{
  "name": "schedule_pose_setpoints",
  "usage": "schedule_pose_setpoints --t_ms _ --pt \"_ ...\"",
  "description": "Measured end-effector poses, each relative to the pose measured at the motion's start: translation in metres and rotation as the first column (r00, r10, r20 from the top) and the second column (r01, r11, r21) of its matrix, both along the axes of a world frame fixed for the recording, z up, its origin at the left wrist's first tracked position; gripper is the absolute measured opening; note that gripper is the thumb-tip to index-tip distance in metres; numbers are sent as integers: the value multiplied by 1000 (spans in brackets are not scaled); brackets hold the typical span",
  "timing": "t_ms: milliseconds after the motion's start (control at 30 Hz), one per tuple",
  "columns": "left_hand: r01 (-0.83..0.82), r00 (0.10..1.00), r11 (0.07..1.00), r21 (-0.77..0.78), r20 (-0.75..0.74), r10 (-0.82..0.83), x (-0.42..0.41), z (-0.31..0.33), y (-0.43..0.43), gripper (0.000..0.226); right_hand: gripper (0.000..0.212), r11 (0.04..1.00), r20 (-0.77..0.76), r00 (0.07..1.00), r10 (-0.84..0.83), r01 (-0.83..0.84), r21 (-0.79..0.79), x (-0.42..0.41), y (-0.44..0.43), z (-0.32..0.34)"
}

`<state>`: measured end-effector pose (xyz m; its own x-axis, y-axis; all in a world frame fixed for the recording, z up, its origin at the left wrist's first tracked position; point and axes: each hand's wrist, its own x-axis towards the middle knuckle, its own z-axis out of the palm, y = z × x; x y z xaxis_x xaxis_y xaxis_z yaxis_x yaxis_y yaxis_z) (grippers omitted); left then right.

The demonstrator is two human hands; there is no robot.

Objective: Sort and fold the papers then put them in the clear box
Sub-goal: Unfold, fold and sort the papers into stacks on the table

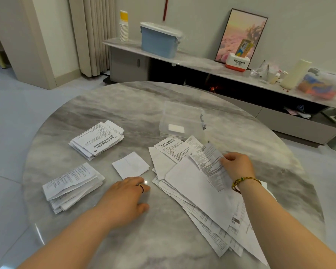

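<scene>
A round grey marble-patterned table (124,105) fills the foreground of a pale-tiled room. Behind it runs a long low sideboard (198,62) carrying a blue lidded bin (158,42), a stack of paper cups (123,28) and a framed pink picture (241,35) leaning on the wall.

The clear plastic box (182,117) sits open on the far middle of the table, with one small folded white paper (176,128) lying on its floor. Just in front of it and reaching to the table's near right edge spreads a loose heap of unfolded printed sheets (200,193), overlapping at many angles.

On the left lie two stacks of folded leaflets, well apart from the heap: the far stack (97,141) and the near stack (72,188). Between them and the heap lies a single folded white square (131,165).

The right hand (236,166), a braided bracelet at its wrist, is over the heap's upper part and pinches the right edge of a narrow printed slip (209,164) between thumb and fingers; the slip lies tilted on the heap.

The left hand (128,195), with a dark ring on one finger, is palm down over the bare table just near the white square, fingers loosely extended and holding nothing.
</scene>
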<state>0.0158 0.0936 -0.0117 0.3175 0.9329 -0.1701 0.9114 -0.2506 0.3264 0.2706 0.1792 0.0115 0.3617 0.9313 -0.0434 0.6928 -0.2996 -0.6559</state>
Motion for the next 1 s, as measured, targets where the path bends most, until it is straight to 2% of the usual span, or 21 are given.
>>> schedule_pose_setpoints --t_ms 133,233,300,400,500,600,667,800,1000 --pt "-61 990 998 19 129 58 1 4 -1 45 15 994 -118 992 52 -40 99 0 -23 19" --pt "-129 932 992 -14 341 126 6 9 -5 37 18 993 -253 965 72 -45 110 -5 -44 29" --pt "-173 833 979 -103 515 202 12 12 -8 32 22 995 -393 918 63 -28 93 -12 -59 32" --pt "-163 630 944 -288 706 324 24 18 -13 24 21 996 -576 814 80 -40 83 -24 -82 34" --pt "-112 451 907 -405 793 410 32 26 -17 17 19 991 -665 735 129 -112 69 -39 -96 31" --pt "-65 297 871 -487 824 483 32 36 -21 19 20 982 -700 696 163 -184 45 -49 -99 26" --pt "-80 269 866 -494 826 496 29 39 -21 21 21 973 -692 701 171 -230 7 -54 -98 22" --pt "-138 281 856 -498 809 516 24 38 -19 25 21 945 -710 682 176 -318 -72 -57 -94 19" --pt "-82 274 823 -562 781 561 17 38 -15 20 20 935 -770 615 172 -347 -68 -54 -90 17"
